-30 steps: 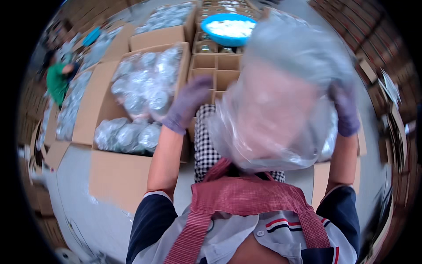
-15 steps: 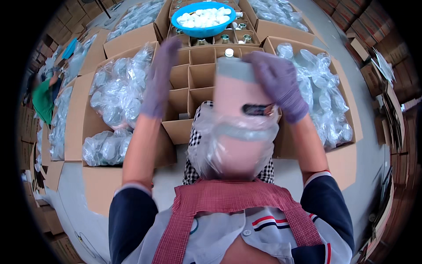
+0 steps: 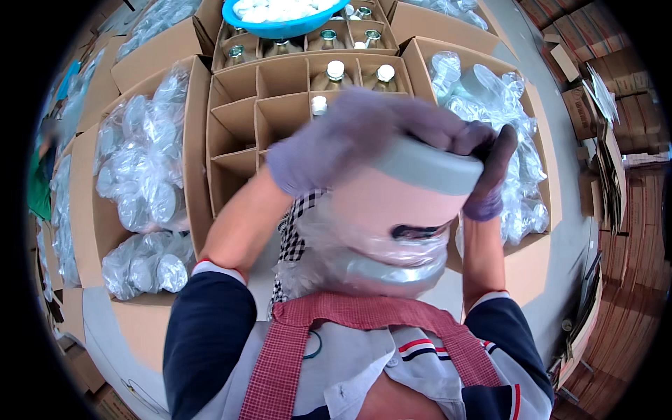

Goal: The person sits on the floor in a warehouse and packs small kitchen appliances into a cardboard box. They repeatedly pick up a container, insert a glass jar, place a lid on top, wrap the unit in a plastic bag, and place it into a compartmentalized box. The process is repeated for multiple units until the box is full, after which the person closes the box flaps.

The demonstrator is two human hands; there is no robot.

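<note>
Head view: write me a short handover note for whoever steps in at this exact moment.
Left hand, in a purple glove, grips the top of the pink jar.
Right hand, also gloved, holds the jar's grey lid at its right edge.
The jar is held up close to the chest, its lower half in a clear plastic bag.
Done: several capped bottles stand in the far cells of the divided carton.
Left: the near cells are empty. Bagged items fill the cartons on either side.
</note>
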